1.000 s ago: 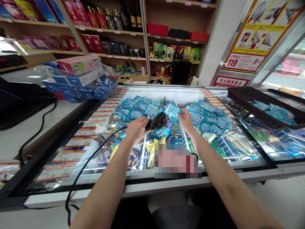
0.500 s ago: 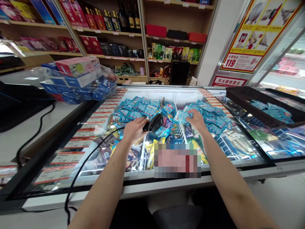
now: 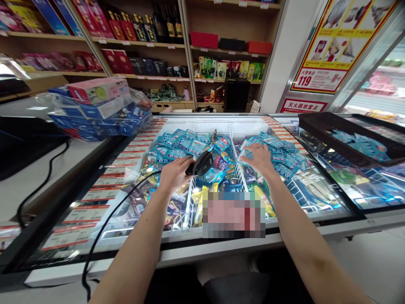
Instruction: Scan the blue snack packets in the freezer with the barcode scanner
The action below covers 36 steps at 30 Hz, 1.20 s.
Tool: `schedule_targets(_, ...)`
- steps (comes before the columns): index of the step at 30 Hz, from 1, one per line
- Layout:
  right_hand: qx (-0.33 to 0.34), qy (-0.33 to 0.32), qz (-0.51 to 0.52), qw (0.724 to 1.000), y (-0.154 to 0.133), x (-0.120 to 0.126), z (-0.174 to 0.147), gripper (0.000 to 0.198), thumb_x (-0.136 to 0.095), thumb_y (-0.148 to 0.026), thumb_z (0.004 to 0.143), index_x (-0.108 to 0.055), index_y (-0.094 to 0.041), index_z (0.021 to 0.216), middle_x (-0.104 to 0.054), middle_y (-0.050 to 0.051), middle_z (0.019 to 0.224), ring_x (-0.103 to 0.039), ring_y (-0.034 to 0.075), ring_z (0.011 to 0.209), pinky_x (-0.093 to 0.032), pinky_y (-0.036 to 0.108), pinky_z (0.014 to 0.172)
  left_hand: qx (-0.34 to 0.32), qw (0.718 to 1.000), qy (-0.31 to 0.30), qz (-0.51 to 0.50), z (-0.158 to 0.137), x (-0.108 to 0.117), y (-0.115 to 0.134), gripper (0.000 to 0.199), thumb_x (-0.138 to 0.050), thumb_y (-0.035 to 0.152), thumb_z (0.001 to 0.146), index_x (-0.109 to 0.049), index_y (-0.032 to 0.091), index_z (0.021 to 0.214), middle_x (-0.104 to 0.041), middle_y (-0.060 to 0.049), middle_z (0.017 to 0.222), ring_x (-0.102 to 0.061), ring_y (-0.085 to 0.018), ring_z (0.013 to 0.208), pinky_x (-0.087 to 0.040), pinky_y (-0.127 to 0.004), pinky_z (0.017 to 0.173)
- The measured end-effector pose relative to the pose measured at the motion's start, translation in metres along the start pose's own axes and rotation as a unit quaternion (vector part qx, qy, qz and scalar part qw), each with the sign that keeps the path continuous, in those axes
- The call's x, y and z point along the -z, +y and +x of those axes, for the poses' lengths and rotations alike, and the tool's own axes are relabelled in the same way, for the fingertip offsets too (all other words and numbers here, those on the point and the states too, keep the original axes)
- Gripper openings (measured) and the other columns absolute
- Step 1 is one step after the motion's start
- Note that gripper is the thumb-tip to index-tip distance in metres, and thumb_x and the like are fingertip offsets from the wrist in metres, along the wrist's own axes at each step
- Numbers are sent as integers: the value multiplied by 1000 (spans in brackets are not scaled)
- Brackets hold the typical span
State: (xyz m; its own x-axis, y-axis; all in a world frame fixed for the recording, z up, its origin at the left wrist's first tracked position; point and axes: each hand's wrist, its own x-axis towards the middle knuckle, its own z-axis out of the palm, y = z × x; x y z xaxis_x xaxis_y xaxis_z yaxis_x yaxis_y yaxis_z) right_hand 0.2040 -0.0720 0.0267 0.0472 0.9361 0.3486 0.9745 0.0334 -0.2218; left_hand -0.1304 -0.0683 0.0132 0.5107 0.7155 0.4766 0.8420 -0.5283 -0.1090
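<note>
My left hand (image 3: 176, 172) is closed round a black handheld barcode scanner (image 3: 202, 164), its head tilted over the middle of the chest freezer. A black cable (image 3: 126, 198) runs from it down to the lower left. My right hand (image 3: 260, 159) rests on the right pile of light blue packets (image 3: 286, 158), thumb and fingers spread over one blue packet (image 3: 244, 157) at the pile's near-left side. Part of that packet is hidden under the fingers. Another pile of blue packets (image 3: 180, 143) lies beyond my left hand. Colourful ice cream wrappers (image 3: 221, 162) lie between the piles.
White wire dividers (image 3: 242, 175) split the freezer (image 3: 177, 249). A brown basket (image 3: 319, 131) with blue packets stands at right. Boxes in clear plastic (image 3: 101, 112) stand at left. Price labels (image 3: 91, 202) line the glass. Shelves (image 3: 142, 42) stand behind. A blurred patch (image 3: 234, 215) covers the near edge.
My right hand has shifted slightly right with the blue packet, and its fingers now spread over the packet on the pile. The scanner stays in my left hand, almost unmoved.
</note>
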Motion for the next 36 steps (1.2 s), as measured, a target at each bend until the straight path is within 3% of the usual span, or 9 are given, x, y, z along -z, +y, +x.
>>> schedule_targets(4,-8,-41,-37,998,1,-5,-2,40,-62,-43,75,-61,-30,112,-55,6,120,-41,30,111,-32,44,88,4,1000,2,-1,0,0,-2,31,-53,30,78,-59,23,107,-65,-5,102,-59,-22,96,-44,-30,68)
schedule_targets(11,-38,4,-48,998,9,-12,2,44,-65,-39,73,-60,-29,115,-56,7,120,-42,31,111,-32,45,89,27,1000,5,0,-3,1,-12,30,-53,32,78,-59,23,106,-65,-6,94,-59,-23,94,-43,-30,66)
schedule_targets(19,66,61,1,996,-19,-16,-1,27,-50,-37,86,-64,-26,107,-58,6,121,-44,26,114,-26,45,97,51,999,8,-3,-5,2,-21,26,-52,31,78,-59,24,102,-64,-5,93,-59,-23,94,-42,-30,65)
schedule_targets(26,155,20,-6,988,-40,-36,-1,28,-45,-32,90,-61,-25,112,-65,4,110,-51,21,108,-18,43,105,73,997,7,1,-8,8,-30,26,-51,32,78,-59,24,101,-65,-4,93,-59,-22,93,-41,-29,63)
schedule_targets(32,186,-7,3,983,-65,-43,9,35,-39,-34,92,-55,-21,121,-62,7,114,-49,21,113,-19,41,106,93,995,12,11,-13,11,-39,28,-52,31,76,-58,24,103,-65,-4,96,-60,-23,94,-42,-29,63)
schedule_targets(36,188,-36,21,981,-85,-55,30,47,-36,-39,93,-43,-16,134,-54,11,129,-43,23,123,-22,40,106,104,994,17,7,-14,11,-42,29,-52,32,75,-58,24,103,-65,-5,96,-60,-24,94,-42,-30,63)
